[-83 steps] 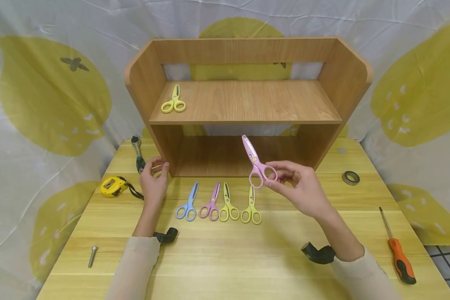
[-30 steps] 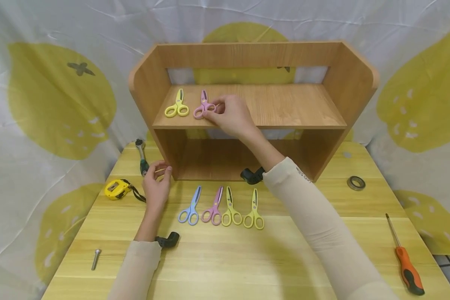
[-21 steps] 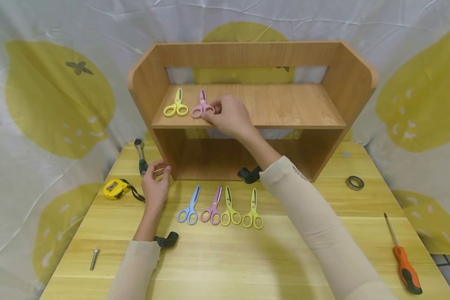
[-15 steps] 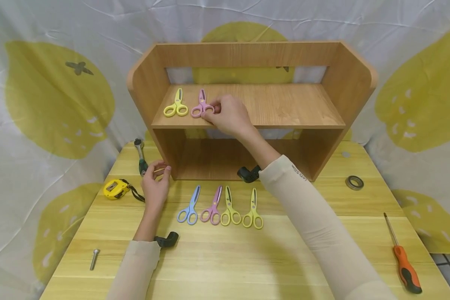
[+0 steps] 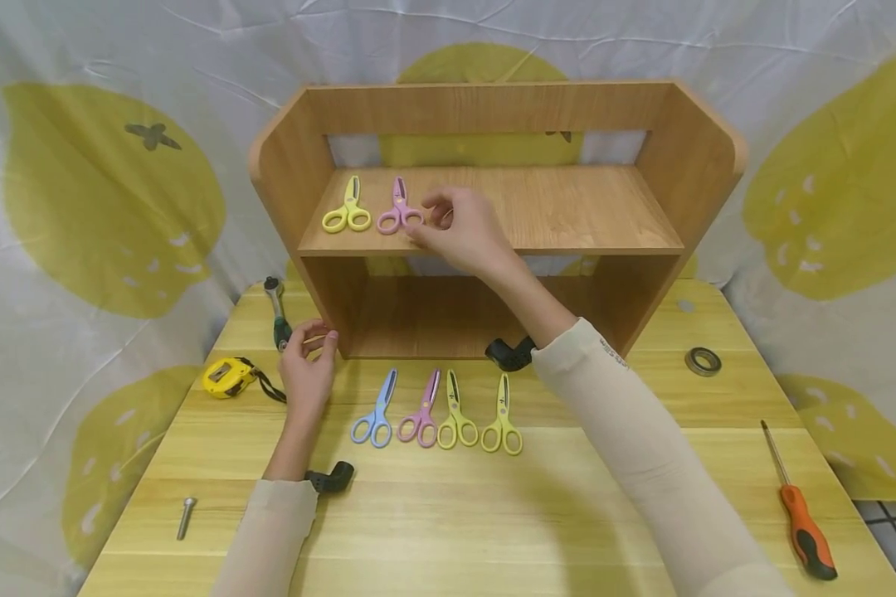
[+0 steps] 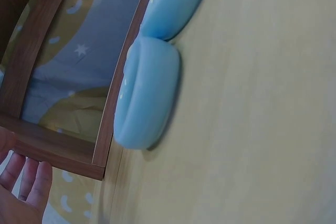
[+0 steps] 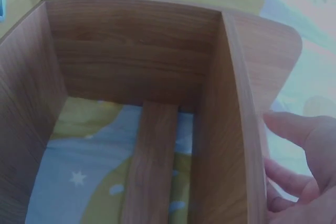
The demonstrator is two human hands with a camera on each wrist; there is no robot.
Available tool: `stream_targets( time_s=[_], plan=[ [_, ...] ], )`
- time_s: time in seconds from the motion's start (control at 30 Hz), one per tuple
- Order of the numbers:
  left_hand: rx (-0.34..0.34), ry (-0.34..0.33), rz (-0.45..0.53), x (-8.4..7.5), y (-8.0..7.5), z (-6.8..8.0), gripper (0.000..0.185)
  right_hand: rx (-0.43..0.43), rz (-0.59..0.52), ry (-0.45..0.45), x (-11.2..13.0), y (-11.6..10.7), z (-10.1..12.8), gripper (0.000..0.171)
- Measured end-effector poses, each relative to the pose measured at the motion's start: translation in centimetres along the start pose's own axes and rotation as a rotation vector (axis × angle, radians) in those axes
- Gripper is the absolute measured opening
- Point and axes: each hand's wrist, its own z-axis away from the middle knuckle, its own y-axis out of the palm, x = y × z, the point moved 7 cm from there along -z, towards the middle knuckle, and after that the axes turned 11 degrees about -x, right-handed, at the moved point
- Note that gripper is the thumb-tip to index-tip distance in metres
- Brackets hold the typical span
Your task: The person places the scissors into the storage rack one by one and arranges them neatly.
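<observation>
On the upper shelf, my right hand [image 5: 466,228] is just right of a pair of pink scissors [image 5: 399,207], thumb and fingers parted, nothing gripped. The thumb tip is close to the right handle loop; contact cannot be told. Yellow scissors [image 5: 348,207] lie to their left, blades pointing back. My left hand [image 5: 309,365] is by the outer left side of the wooden shelf unit [image 5: 493,250], fingers loosely bent, holding nothing. Below, on the table, lie blue scissors [image 5: 377,410], whose handles [image 6: 147,93] fill part of the left wrist view, and pink scissors [image 5: 421,414].
Two yellow scissors, one [image 5: 457,414] beside the pink pair and one [image 5: 503,419] further right, lie on the table. At left are a ratchet [image 5: 276,311], a tape measure [image 5: 227,377] and a bolt [image 5: 186,518]. A metal ring [image 5: 703,361] and a screwdriver [image 5: 802,522] are at right.
My right hand carried the pink scissors from above the table up to the shelf, laid them right of the yellow pair and let go. It has shifted slightly right; my left hand stays put.
</observation>
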Motion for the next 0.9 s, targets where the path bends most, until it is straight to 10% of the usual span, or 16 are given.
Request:
stream_targets(
  time_s=[0.9],
  plan=[
    [-0.016,0.004,-0.043,0.2,0.0,0.0,0.029,-0.069,-0.103,-0.044,-5.6,-6.4,13.6,0.035]
  ],
)
